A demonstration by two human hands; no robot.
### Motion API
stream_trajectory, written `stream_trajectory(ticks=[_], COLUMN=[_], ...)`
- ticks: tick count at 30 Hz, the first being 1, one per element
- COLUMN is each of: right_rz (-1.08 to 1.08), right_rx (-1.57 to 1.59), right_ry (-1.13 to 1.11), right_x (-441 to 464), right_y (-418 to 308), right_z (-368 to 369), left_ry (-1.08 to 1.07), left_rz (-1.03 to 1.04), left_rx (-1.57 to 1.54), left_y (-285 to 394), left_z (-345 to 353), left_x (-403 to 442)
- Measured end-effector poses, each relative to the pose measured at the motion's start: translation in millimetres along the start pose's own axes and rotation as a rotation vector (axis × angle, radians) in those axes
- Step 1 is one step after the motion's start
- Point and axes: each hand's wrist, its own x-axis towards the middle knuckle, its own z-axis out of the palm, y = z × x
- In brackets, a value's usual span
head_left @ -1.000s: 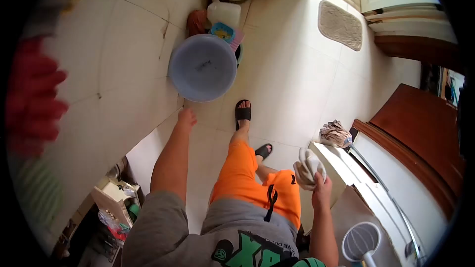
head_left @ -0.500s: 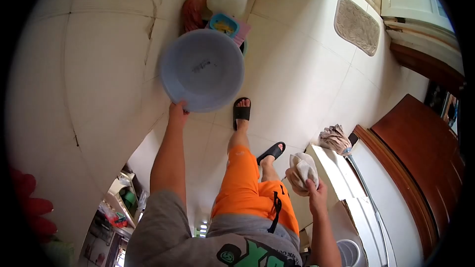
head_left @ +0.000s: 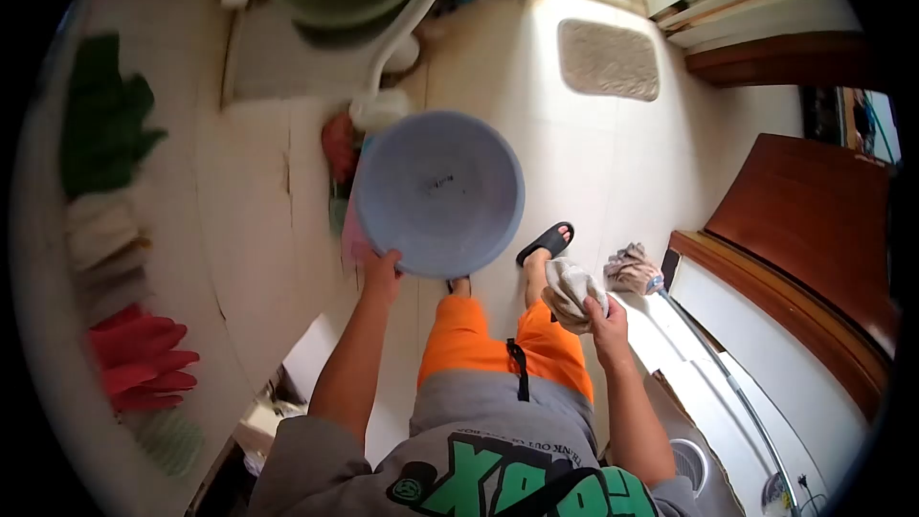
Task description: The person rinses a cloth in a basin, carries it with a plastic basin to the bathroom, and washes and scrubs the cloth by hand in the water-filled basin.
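Observation:
A round blue-grey basin (head_left: 440, 220) hangs in front of me, its inside facing up with a small dark mark on the bottom. My left hand (head_left: 383, 268) grips its near rim, with the thumb over the edge. In my right hand (head_left: 605, 321) is a crumpled whitish cloth (head_left: 572, 292), bunched up and held between thumb and fingers. The cloth is apart from the basin, to its lower right. Part of my left foot is hidden under the basin.
Ahead on the left, a green basin (head_left: 349, 14) rests on a white sink (head_left: 287, 62). Red gloves (head_left: 144, 359) and a green cloth (head_left: 105, 120) hang on the left wall. A mop (head_left: 634, 270) leans at the right. A grey mat (head_left: 609, 59) lies on the floor ahead.
My view has swung forward, bringing the sink and wall gloves into sight. The basin now appears further right and lower, nearer my legs. Both hands keep their holds.

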Motion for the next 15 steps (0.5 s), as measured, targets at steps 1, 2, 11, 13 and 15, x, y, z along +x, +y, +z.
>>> stream_trajectory(ticks=[1,2,11,13,15], right_rz=[-0.038,-0.056,-0.378,-0.431,-0.48], right_rx=[0.029,0.054,0.186,0.215,0.267], right_ry=[0.001,0.008,0.15,0.171,0.181], right_x=[2,3,93,126,155], right_y=[-13,-37,-208,-247,-282], right_z=[-15,-26,-180,-211,-244], left_ry=[-0.026,-0.05,-0.17,-0.2,-0.218], left_rz=[-0.012,-0.027,0.062,0.073,0.074], left_rx=[-0.02,-0.041,-0.031,-0.024,0.005], left_y=[9,13,102,127,151], left_z=[20,39,287,345,406], left_x=[-13,-22,-103,-107,-117])
